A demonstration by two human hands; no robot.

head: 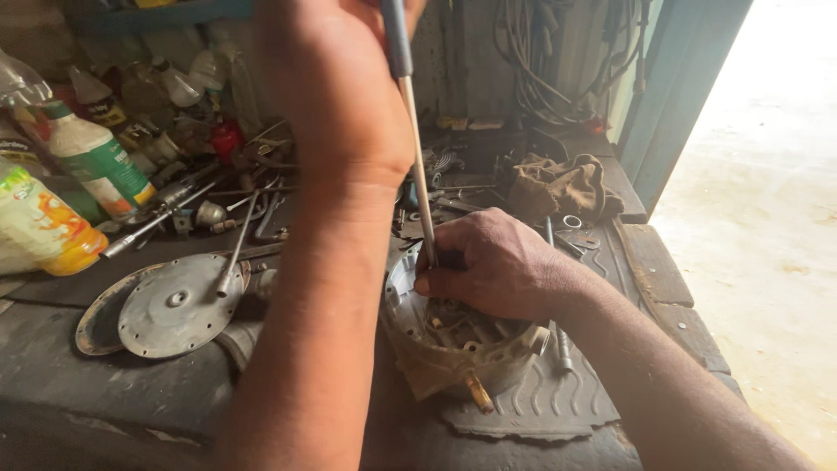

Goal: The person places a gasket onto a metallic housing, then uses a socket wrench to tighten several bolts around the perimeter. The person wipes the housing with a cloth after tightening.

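Grey metal fills the middle of the view: a round, dirty motor housing (453, 336) sits on a ribbed rubber mat (558, 401) on the dark desk (105, 384), directly under the right hand (497, 266). That hand lies curled over the housing's top rim, fingers closed around the lower end of a long screwdriver shaft (420, 174), guiding its tip into the inside. The left hand (336, 83) is raised well above, wrapped shut around the screwdriver's blue-grey handle (397, 35); its forearm crosses the front of the view and hides part of the housing.

To do this well, I judge the shaft should stay in line with whatever the tip sits in, the lower hand steadying it so it cannot skid across the small parts inside, while the upper hand presses and turns. The tip itself is hidden by the fingers.

The open housing holds small fittings and what look like windings; a brass stub (477, 392) sticks out near its lower edge. Left of the left forearm lie a round metal cover plate (174, 305) and loose rods and wrenches. Farther left stand plastic bottles: one white with a green label (91, 161), one holding yellow-orange liquid (39, 231). Beyond the right hand lies a crumpled brown rag (558, 187).
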